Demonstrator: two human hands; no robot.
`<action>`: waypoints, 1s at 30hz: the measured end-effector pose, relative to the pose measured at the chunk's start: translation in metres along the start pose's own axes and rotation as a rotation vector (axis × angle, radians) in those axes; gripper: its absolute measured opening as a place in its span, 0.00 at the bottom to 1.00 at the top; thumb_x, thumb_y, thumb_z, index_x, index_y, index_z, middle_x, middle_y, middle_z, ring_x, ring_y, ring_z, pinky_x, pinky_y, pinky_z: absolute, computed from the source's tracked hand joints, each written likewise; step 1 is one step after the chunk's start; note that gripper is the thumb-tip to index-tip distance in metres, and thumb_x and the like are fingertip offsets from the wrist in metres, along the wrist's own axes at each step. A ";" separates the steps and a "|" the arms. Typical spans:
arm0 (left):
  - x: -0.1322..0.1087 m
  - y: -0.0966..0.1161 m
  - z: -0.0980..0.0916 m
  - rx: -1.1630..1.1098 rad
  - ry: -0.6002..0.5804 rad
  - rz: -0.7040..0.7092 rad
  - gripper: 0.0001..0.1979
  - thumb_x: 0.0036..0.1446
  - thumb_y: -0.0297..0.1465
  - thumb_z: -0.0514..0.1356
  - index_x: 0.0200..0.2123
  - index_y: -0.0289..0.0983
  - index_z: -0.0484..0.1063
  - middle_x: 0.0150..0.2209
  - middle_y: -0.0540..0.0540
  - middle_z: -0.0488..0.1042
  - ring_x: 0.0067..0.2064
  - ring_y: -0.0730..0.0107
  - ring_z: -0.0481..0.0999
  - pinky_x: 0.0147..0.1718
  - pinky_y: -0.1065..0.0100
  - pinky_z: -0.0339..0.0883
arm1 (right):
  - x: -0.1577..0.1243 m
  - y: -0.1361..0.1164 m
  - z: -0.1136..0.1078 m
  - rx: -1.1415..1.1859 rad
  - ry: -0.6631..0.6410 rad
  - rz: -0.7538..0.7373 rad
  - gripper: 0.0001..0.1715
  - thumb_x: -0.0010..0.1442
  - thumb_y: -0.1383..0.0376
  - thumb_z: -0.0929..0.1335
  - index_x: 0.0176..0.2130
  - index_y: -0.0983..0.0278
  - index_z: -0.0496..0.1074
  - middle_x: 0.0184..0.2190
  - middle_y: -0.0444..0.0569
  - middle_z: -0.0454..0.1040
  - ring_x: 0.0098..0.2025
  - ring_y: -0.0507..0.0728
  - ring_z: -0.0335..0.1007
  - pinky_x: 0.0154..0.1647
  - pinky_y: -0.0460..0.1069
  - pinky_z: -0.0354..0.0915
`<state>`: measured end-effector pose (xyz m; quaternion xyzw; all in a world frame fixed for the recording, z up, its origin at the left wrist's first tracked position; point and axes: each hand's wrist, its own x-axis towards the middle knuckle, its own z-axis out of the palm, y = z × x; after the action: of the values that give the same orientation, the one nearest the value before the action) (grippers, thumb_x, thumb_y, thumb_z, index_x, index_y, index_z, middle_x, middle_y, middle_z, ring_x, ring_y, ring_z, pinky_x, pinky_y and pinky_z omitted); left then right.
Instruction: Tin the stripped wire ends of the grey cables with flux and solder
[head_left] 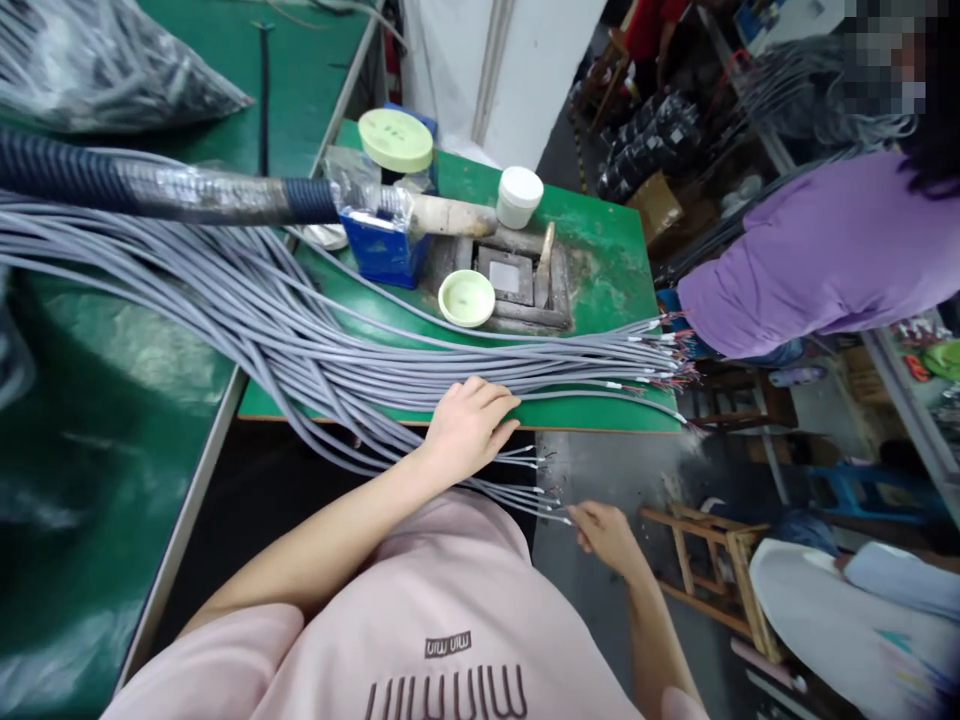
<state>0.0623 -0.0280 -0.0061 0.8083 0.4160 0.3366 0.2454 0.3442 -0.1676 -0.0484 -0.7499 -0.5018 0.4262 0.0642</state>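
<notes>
Pale glare marks the green table (142, 430); picture edges look stretched.

Cables (397, 370) lie across the table (615, 250) — bowl (466, 299), brush (544, 268) and jar (519, 198) behind them.

Quantities are as follows: one white jar (519, 198), one small round dish (466, 299), one slim tool (544, 265), numerous grey cables (405, 365) (overlap prevents an exact count), one left hand (466, 425) and one right hand (606, 535).
</notes>
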 end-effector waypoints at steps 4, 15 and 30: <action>0.009 0.006 0.011 0.316 -0.080 0.069 0.13 0.60 0.32 0.58 0.47 0.35 0.74 0.42 0.39 0.76 0.43 0.56 0.69 0.36 0.59 0.58 | 0.010 -0.047 0.024 0.437 -0.176 -0.159 0.20 0.57 0.51 0.66 0.31 0.65 0.73 0.17 0.42 0.71 0.16 0.50 0.66 0.20 0.44 0.61; 0.010 0.013 0.010 0.251 -0.047 0.092 0.10 0.63 0.31 0.53 0.37 0.36 0.74 0.35 0.43 0.73 0.38 0.61 0.67 0.34 0.61 0.55 | 0.047 -0.107 0.011 1.117 0.049 -0.268 0.27 0.53 0.47 0.70 0.43 0.65 0.71 0.28 0.49 0.80 0.17 0.51 0.70 0.19 0.46 0.65; -0.013 0.013 -0.011 -0.691 -0.001 -0.300 0.14 0.55 0.36 0.63 0.43 0.35 0.77 0.33 0.45 0.77 0.34 0.69 0.73 0.37 0.66 0.67 | 0.006 -0.135 -0.022 0.354 0.173 -0.621 0.17 0.67 0.57 0.59 0.45 0.63 0.71 0.14 0.38 0.63 0.17 0.49 0.58 0.20 0.44 0.56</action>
<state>0.0553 -0.0452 0.0053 0.6080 0.3915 0.4172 0.5505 0.2664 -0.0895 0.0332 -0.5724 -0.6168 0.4016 0.3614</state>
